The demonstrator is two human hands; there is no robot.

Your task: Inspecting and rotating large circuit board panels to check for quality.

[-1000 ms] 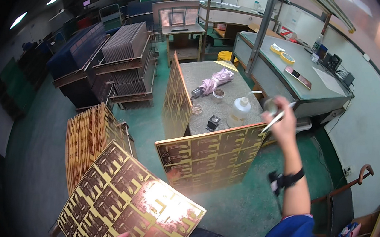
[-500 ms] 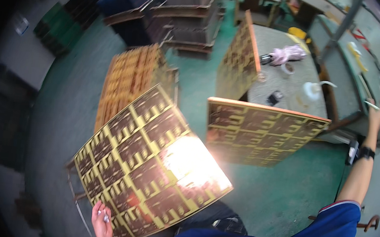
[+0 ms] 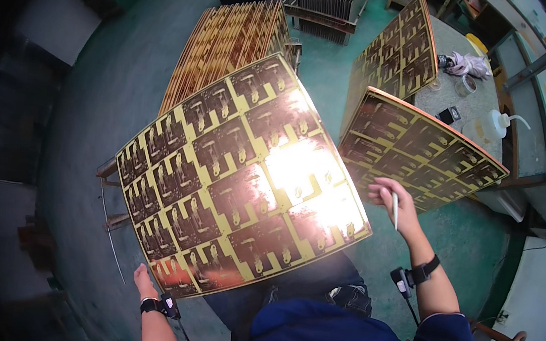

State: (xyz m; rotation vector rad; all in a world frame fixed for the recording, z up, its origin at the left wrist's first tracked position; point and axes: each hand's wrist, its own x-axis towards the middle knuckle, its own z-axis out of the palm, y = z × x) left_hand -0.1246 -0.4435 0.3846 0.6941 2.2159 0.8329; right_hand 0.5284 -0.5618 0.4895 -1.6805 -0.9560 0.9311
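A large copper-coloured circuit board panel (image 3: 212, 147) leans tilted before me, printed with repeated dark patterns and yellow-green borders. Bright glare covers its right part. At its lower left edge, my left hand (image 3: 143, 281) is closed on the panel, its fingers partly hidden. My right hand (image 3: 395, 202) is just beyond the panel's right edge, apart from it. Between its closed fingers is a slim white pen-like tool (image 3: 394, 212), pointing down towards me. Behind that hand stands a second patterned panel (image 3: 424, 153), with a third panel (image 3: 402, 47) farther back.
A stack of upright panels (image 3: 226, 46) stands at the far left. On the grey table (image 3: 450, 99) are a white squeeze bottle (image 3: 487, 126), a small black object (image 3: 448, 115), a cup (image 3: 467, 86) and a lilac bundle (image 3: 468, 65). Stand arms (image 3: 108, 168) jut out left of the near panel.
My right hand has come back from the bench at the far right to beside the near panel, carrying the white pen-like tool. The view has shifted, and the near panel appears higher.
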